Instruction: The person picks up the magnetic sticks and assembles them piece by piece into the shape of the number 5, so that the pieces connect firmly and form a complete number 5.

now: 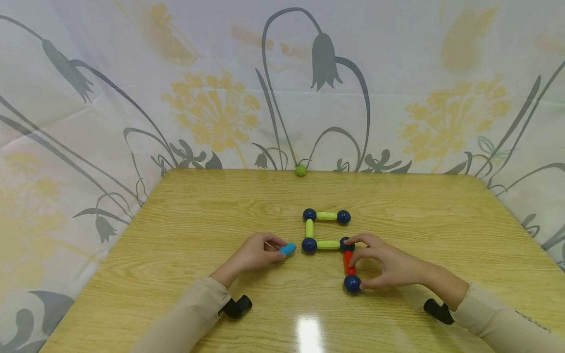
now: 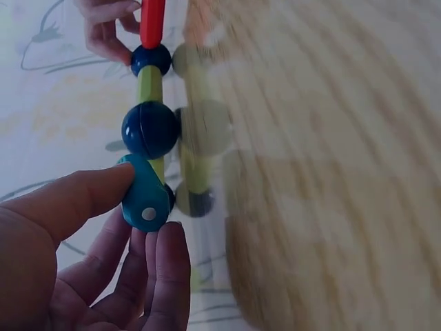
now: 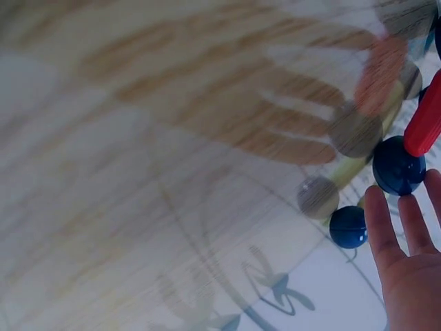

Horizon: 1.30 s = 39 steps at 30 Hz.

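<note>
In the head view, a flat figure of yellow-green magnetic rods and dark blue balls lies on the table. A red magnetic rod joins its right corner ball to a nearer blue ball. Left of the figure, my left hand pinches a light blue magnetic rod between thumb and fingers; a pale metal end shows. My right hand spans the red rod, forefinger at the corner ball and thumb against the nearer ball. Fingertips touch a blue ball in the right wrist view.
A small green ball sits at the back edge of the wooden table. Behind it hangs a flower-printed cloth. Both wrists carry a black device below the sleeves.
</note>
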Available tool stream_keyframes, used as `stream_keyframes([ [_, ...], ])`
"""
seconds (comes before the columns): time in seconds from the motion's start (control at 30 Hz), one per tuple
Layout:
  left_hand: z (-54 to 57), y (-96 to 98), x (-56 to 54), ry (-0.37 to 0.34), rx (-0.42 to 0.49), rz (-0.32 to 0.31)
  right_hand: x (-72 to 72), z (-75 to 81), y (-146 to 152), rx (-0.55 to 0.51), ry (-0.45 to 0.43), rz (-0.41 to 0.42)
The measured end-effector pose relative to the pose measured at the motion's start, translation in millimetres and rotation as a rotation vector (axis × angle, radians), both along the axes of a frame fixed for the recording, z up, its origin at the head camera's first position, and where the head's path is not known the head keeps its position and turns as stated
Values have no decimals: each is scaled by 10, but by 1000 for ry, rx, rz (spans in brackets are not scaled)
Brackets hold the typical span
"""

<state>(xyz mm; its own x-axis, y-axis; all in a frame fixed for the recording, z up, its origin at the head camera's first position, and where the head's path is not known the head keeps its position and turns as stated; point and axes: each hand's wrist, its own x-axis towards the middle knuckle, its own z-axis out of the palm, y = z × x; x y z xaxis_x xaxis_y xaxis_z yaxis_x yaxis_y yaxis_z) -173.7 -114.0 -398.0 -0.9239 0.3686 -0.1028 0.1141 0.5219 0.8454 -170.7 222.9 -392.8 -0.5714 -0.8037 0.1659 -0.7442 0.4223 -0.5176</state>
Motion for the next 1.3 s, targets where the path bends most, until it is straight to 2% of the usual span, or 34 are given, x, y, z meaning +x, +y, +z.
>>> stream_keyframes([
  [0.23,7,98,39,-7,-12,-40,16,17,4,4,-2,0],
  [0.5,15,223,73,-11,16,-94,17,16,11,11,1,-8],
  [0.77,25,342,113,23,-3,-169,14,6,7,10,-8,-11],
  [1.07,27,480,169,-19,15,-205,15,7,14,10,3,-6],
  [1.3,17,575,186,-26,-12,-249,7,-1,16,7,-12,-6],
])
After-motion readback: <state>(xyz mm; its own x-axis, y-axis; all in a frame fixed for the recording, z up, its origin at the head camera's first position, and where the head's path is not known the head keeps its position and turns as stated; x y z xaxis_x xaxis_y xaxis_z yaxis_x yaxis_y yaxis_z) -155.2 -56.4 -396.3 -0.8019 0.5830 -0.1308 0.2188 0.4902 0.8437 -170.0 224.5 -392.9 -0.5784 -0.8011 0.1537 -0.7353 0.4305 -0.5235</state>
